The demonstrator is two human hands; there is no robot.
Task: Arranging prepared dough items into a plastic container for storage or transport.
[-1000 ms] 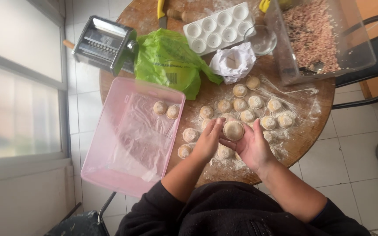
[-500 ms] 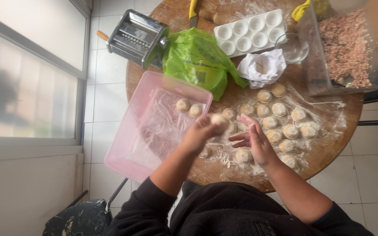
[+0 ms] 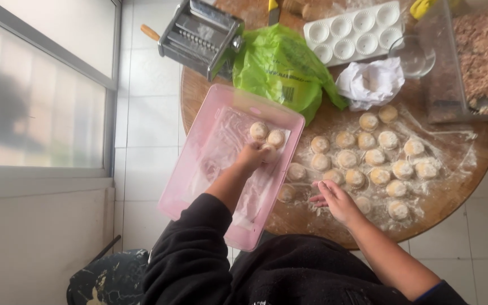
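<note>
While the right hand (image 3: 334, 199) waits flat and open on the floury table (image 3: 453, 192), holding nothing, the left hand (image 3: 252, 155) has gone over into the pink tray (image 3: 199, 169). Half a second back both hands were up together over the table with a dough ball between them; now that ball (image 3: 268, 151) sits at the left fingertips, right next to the two balls (image 3: 266, 134) already lying in the tray's far end. Fingers look loosely curled around it, so I'd say it's being set down, though I can't tell if the grip has fully let go yet.

So my read: one more piece has gone from the table pile into the tray, making three there. Plenty left though, a whole cluster of dough balls (image 3: 368, 161) lies on the table just right of the tray, with the right hand resting at the near edge of that bunch, close to one by the tray's wall.

Beyond the tray: a pasta machine (image 3: 199, 35), a green bag (image 3: 280, 70), a white mould (image 3: 354, 31) and a clear tub (image 3: 481, 62) of minced filling further right.
</note>
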